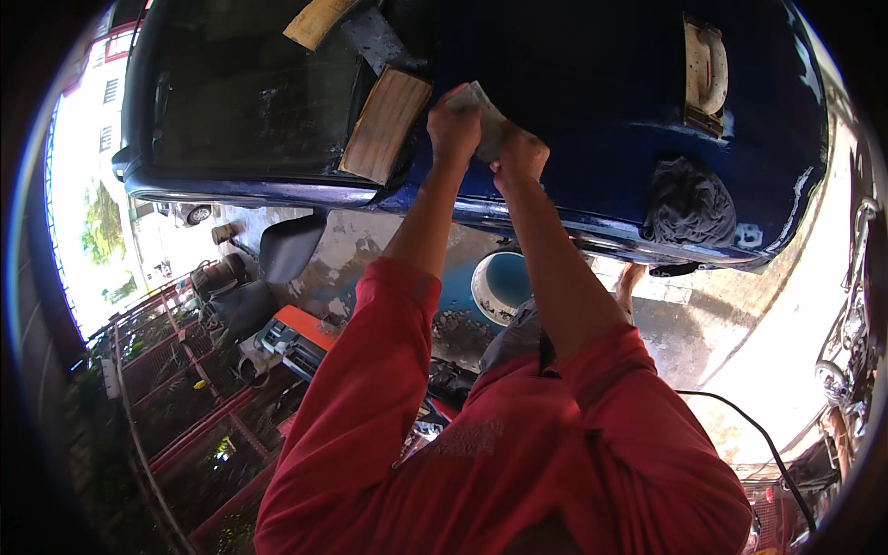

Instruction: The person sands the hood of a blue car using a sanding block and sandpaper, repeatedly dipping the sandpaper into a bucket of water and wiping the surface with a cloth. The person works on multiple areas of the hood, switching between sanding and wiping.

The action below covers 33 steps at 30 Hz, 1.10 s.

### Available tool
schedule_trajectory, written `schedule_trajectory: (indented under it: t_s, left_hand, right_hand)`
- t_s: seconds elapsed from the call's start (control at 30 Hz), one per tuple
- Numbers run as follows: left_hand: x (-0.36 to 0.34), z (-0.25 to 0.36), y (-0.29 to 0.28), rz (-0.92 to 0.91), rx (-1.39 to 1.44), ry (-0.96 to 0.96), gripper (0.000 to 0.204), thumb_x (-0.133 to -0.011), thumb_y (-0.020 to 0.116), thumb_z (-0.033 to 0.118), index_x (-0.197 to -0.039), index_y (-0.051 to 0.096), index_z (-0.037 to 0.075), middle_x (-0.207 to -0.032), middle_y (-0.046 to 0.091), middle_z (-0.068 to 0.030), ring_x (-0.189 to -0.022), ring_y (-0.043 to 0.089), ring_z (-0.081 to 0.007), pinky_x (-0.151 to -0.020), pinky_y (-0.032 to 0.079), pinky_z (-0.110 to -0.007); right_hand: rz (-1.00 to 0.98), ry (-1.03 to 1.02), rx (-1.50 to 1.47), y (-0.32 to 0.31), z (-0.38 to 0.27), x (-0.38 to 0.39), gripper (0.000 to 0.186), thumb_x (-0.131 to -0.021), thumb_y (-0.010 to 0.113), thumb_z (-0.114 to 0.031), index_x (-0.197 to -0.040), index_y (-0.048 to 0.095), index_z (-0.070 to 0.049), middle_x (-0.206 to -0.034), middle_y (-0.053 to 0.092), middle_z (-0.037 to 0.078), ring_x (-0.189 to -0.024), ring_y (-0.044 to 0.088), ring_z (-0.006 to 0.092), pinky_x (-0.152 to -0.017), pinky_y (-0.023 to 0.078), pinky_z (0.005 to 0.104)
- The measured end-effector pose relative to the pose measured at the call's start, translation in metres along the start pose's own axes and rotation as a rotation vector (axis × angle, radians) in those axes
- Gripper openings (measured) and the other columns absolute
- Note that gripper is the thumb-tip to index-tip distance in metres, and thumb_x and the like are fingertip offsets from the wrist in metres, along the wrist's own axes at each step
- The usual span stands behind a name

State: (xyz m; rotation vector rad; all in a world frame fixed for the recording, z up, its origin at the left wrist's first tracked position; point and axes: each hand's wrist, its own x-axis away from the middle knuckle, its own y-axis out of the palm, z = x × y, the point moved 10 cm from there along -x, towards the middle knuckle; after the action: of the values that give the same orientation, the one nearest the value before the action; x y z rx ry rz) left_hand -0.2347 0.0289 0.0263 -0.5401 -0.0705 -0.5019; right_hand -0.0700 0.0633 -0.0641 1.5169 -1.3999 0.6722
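Both my hands are over the dark blue panel (583, 83) of a car, gripping a grey sheet of sandpaper (493, 125) between them. My left hand (454, 129) is closed on its left part, and my right hand (523, 155) pinches its lower right corner. Just left of my left hand, a flat wooden board (387, 125) lies at the edge of the car's glass. To the right on the panel rests a sanding block (705, 76) with a pale handle. A crumpled black cloth (689, 203) sits near the panel's close edge.
Another wooden piece (317, 22) and a dark flat piece (379, 39) lie by the glass (250, 102). Below the car's edge stands a bucket (500, 285). An orange-and-black object (301, 333) is on the left, near red metal railings (199, 444). A black cable (754, 425) runs at right.
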Motion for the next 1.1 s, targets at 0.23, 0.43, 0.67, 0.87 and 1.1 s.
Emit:
schedule_trajectory:
  t_s: [0.23,0.43,0.67,0.87,1.1]
  left_hand:
    - [0.003,0.016,0.01,-0.002,0.03,0.112,0.048,-0.08,0.071,0.008,-0.128,0.074,0.0,-0.113,0.079,-0.0206,-0.107,0.078,-0.0307,-0.096,0.059,-0.037]
    - [0.007,0.013,0.018,-0.01,-0.082,0.016,0.047,-0.082,0.066,0.01,-0.127,0.074,0.0,-0.114,0.078,-0.0256,-0.109,0.077,-0.0374,-0.098,0.059,-0.041]
    - [0.009,0.023,0.02,-0.021,-0.123,0.096,0.048,-0.08,0.069,0.01,-0.127,0.075,0.003,-0.116,0.078,-0.0249,-0.112,0.076,-0.0389,-0.101,0.058,-0.042]
    - [0.008,0.025,0.035,-0.062,-0.033,0.088,0.045,-0.081,0.07,0.011,-0.125,0.077,0.005,-0.117,0.078,-0.0236,-0.115,0.075,-0.0368,-0.103,0.058,-0.043]
    - [0.01,0.024,0.033,0.044,-0.177,0.004,0.045,-0.082,0.069,0.012,-0.126,0.076,0.005,-0.114,0.078,-0.0245,-0.11,0.076,-0.04,-0.1,0.059,-0.043]
  right_hand:
    - [0.062,-0.043,-0.056,-0.01,-0.013,0.005,0.029,-0.092,0.073,-0.017,-0.108,0.068,0.006,-0.083,0.069,0.014,-0.052,0.058,0.0175,-0.039,0.038,0.032]
    - [0.01,0.003,-0.059,-0.01,-0.021,0.005,0.027,-0.092,0.074,-0.013,-0.112,0.067,0.004,-0.085,0.065,0.013,-0.053,0.055,0.0187,-0.041,0.036,0.0323]
    - [0.009,-0.058,-0.086,-0.014,-0.019,0.006,0.029,-0.091,0.074,-0.019,-0.105,0.066,0.004,-0.072,0.061,0.011,-0.047,0.052,0.0183,-0.039,0.036,0.0343]
    - [0.034,-0.023,-0.061,-0.017,-0.045,0.016,0.023,-0.094,0.076,-0.017,-0.107,0.069,0.0,-0.083,0.065,0.01,-0.054,0.054,0.0167,-0.041,0.036,0.0314]
    - [0.009,0.05,-0.015,-0.022,-0.029,0.002,0.03,-0.092,0.074,-0.016,-0.109,0.067,0.007,-0.077,0.064,0.013,-0.048,0.054,0.0198,-0.039,0.038,0.0339]
